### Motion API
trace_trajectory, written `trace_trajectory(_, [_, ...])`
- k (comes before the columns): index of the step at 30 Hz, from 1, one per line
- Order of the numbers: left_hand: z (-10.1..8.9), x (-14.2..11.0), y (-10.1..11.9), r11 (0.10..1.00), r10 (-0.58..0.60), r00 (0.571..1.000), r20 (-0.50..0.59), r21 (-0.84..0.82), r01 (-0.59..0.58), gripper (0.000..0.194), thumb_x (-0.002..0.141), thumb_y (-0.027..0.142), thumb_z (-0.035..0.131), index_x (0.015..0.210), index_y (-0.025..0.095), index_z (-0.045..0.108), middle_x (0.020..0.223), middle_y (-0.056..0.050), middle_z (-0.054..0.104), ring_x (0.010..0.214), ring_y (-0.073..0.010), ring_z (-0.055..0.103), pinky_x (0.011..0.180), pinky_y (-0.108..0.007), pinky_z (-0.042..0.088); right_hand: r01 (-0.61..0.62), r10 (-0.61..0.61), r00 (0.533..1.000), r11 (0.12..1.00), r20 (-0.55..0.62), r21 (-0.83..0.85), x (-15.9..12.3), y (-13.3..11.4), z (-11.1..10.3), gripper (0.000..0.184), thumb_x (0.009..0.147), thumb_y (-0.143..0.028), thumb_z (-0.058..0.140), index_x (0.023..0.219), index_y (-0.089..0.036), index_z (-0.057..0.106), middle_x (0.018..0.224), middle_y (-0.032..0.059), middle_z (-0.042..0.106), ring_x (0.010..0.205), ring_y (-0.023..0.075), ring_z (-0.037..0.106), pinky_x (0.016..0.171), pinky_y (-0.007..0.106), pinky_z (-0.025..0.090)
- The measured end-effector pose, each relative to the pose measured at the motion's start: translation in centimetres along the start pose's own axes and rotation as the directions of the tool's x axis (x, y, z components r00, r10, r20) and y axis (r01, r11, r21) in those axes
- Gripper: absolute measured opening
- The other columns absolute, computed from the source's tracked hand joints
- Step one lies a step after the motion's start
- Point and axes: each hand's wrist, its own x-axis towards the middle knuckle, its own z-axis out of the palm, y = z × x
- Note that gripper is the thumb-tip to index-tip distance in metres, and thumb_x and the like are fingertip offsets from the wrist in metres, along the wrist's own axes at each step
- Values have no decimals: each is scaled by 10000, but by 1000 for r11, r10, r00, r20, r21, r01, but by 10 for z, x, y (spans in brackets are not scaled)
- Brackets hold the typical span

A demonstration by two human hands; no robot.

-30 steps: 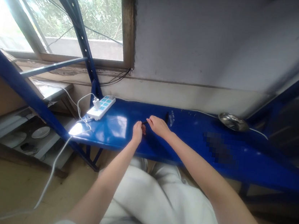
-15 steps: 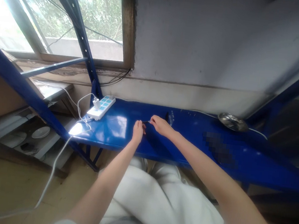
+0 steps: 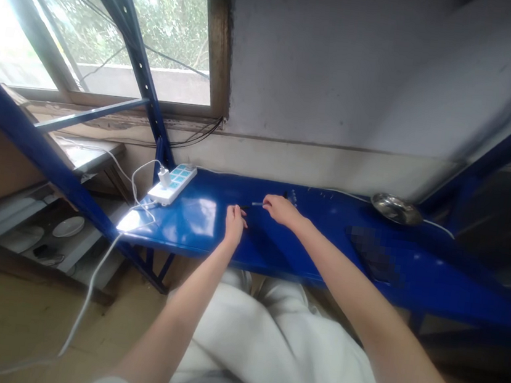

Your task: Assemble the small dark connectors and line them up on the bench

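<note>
My right hand (image 3: 280, 209) is closed in a pinch on a thin dark tool with a pale tip (image 3: 252, 205), held just above the blue metal shelf (image 3: 309, 248). My left hand (image 3: 235, 221) rests on the shelf a little to the left, fingers curled; whether anything is in it is hidden. The two hands are a short way apart. A small clear case (image 3: 292, 197) lies just behind my right hand, partly hidden by it.
A white power strip (image 3: 173, 182) with a plugged charger and white cables lies at the shelf's left end. A steel dish (image 3: 392, 207) sits at the back right. Blue rack posts cross the window at left. My white trousers are below the shelf edge.
My right hand has drawn away from the left, moving back and slightly right with the thin tool. The left hand has stayed almost still.
</note>
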Motion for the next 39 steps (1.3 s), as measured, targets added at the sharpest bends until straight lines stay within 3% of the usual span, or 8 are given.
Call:
trace_trajectory(2, [1, -1, 0, 1000, 16, 999, 33, 26, -17, 215, 898, 385, 336, 807, 204, 408, 729, 22, 538, 384, -52, 433, 422, -213, 358, -32, 40, 997, 991, -65, 127, 4, 1, -2, 132, 843, -189, 499, 893, -159, 618, 870, 64, 634, 751, 146, 561, 684, 261, 421])
trace_trajectory(6, [1, -2, 1, 994, 61, 992, 112, 78, -70, 155, 875, 355, 411, 810, 216, 433, 699, 26, 542, 399, -66, 435, 423, -211, 354, 57, -25, 990, 972, -142, 230, 9, -5, 10, 104, 802, -184, 549, 835, -152, 642, 870, 50, 585, 768, 127, 530, 720, 254, 421])
trace_trajectory(12, [0, -1, 1, 996, 69, 988, 139, 50, -76, 107, 869, 324, 427, 841, 221, 433, 685, 23, 549, 406, -76, 439, 426, -213, 349, 41, -35, 999, 973, -29, 225, 10, -17, 32, 110, 790, -174, 535, 760, -149, 638, 732, 16, 559, 643, 104, 488, 619, 224, 376])
trace_trajectory(21, [-1, -7, 8, 994, 108, 969, 221, -6, -109, 182, 885, 373, 376, 900, 221, 476, 664, 21, 533, 426, -82, 457, 440, -212, 367, 77, -87, 996, 964, 29, 254, 2, -6, 27, 82, 747, -213, 566, 707, -151, 601, 636, -13, 572, 562, 94, 473, 554, 211, 347])
trace_trajectory(24, [-1, -8, 9, 998, 68, 976, 208, -9, -67, 166, 882, 370, 382, 917, 222, 448, 692, 29, 550, 404, -63, 440, 445, -201, 362, 15, 14, 996, 951, -91, 307, -6, 1, 21, 118, 755, -247, 556, 786, -144, 603, 705, 20, 608, 614, 112, 516, 594, 227, 389])
trace_trajectory(28, [-1, -9, 10, 998, 54, 972, 229, 22, -61, 163, 874, 354, 392, 884, 201, 451, 682, 35, 545, 393, -46, 430, 440, -182, 351, -129, 242, 932, 917, -270, 378, -23, 16, 13, 181, 735, -308, 567, 818, -151, 601, 775, 50, 635, 686, 146, 559, 647, 263, 430])
trace_trajectory(33, [-2, -8, 11, 998, 25, 973, 230, 44, -36, 151, 850, 334, 430, 838, 186, 456, 650, 37, 541, 397, -44, 431, 431, -170, 344, -279, 382, 893, 886, -239, 371, -43, 42, 18, 185, 729, -318, 567, 803, -154, 612, 805, 71, 643, 719, 175, 585, 642, 284, 454])
trace_trajectory(39, [-1, -6, 8, 999, 27, 971, 239, 28, -35, 118, 829, 299, 451, 815, 182, 460, 623, 40, 539, 391, -46, 433, 419, -170, 337, -326, 402, 890, 891, -214, 316, -50, 61, 38, 208, 786, -329, 524, 852, -149, 602, 817, 87, 642, 716, 184, 596, 635, 298, 471])
